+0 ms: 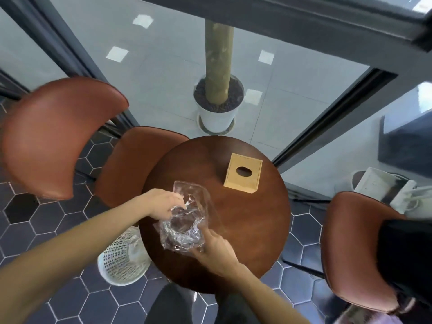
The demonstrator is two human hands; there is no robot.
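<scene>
Round wooden table [247, 230], hex-tile floor [58, 232]; left grip [163, 204], right grip [216, 252] both clutching clear plastic [184, 226].

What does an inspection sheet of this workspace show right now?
Surface: round wooden table, dark brown.
Job's things: crumpled clear plastic bag, over the table's near left part.
Clutter: wooden tissue box, apart from the bag.
Hands: left hand grips the bag's left edge; right hand pinches its near corner.
Cables: nothing seen.
Surroundings: white mesh basket on the floor, brown chairs, potted plant behind glass.
</scene>
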